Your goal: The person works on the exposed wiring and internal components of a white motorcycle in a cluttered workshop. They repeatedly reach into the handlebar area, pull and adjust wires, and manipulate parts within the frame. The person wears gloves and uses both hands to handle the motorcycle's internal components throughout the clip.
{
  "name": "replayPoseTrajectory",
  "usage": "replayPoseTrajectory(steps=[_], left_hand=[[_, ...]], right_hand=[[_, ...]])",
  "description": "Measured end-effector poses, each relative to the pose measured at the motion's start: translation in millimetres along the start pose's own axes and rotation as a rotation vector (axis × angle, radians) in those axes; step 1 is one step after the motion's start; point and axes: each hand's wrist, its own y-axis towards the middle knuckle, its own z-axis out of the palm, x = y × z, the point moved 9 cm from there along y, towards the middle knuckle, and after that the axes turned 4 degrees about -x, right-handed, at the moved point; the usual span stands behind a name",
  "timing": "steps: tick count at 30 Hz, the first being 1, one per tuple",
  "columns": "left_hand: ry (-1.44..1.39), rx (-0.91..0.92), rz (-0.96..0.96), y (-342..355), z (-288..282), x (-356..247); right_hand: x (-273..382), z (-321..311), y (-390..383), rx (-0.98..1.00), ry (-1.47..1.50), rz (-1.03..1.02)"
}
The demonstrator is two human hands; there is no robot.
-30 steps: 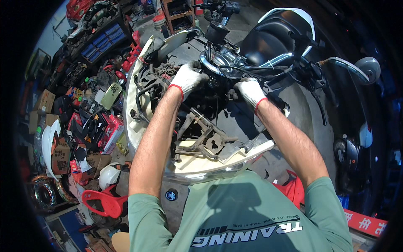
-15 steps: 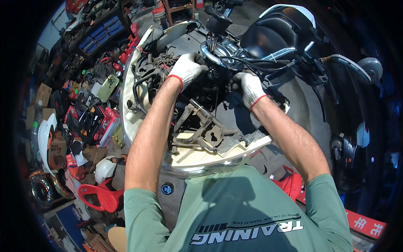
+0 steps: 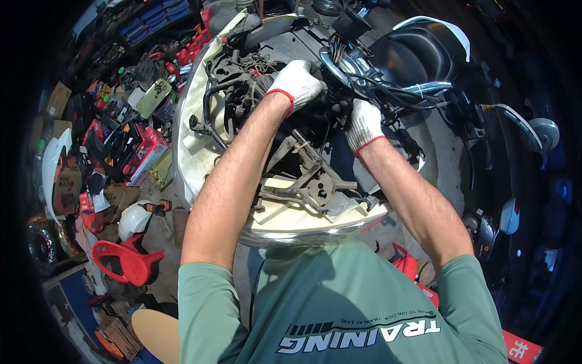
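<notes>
My left hand (image 3: 298,86), in a white glove with red cuff, has its fingers curled into dark parts beside a chrome handlebar assembly (image 3: 339,67) and black cables. Lower right of it, my right hand (image 3: 365,124), gloved alike, is closed among the same parts just below the cables; what both fingertips hold is hidden. These parts sit at the front of a partly stripped vehicle, with a curved cream body panel (image 3: 303,224), a grimy metal frame bracket (image 3: 318,188) nearest my body and a tangle of thin wires (image 3: 254,67) at upper left.
A black seat-like piece with white edge (image 3: 409,57) lies behind the cables. A round mirror (image 3: 542,133) sticks out right. Piled boxes (image 3: 66,182), a white helmet (image 3: 133,221), a red plastic piece (image 3: 130,261) and blue parts bins (image 3: 145,21) crowd the left, on the concrete floor (image 3: 163,236).
The view has shifted slightly. My left hand has moved up and rightward in the picture, closer to the chrome assembly; my right hand has edged up toward the cables, fingers more hidden.
</notes>
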Motion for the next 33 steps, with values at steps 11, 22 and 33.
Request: replayPoseTrajectory(steps=[11,22,33], left_hand=[[-0.014,-0.056,0.038,-3.6,-6.8,-4.8],[-0.265,0.143,-0.035,-15.0,-16.4,-11.0],[-0.053,0.108,0.215,-20.8,-22.5,-22.1]], right_hand=[[9.7,-7.3,3.8,0.197,-0.207,-0.063],[14.9,-4.4,4.9,0.205,-0.222,-0.169],[22.4,2.9,-9.1,0.247,-0.19,-0.175]])
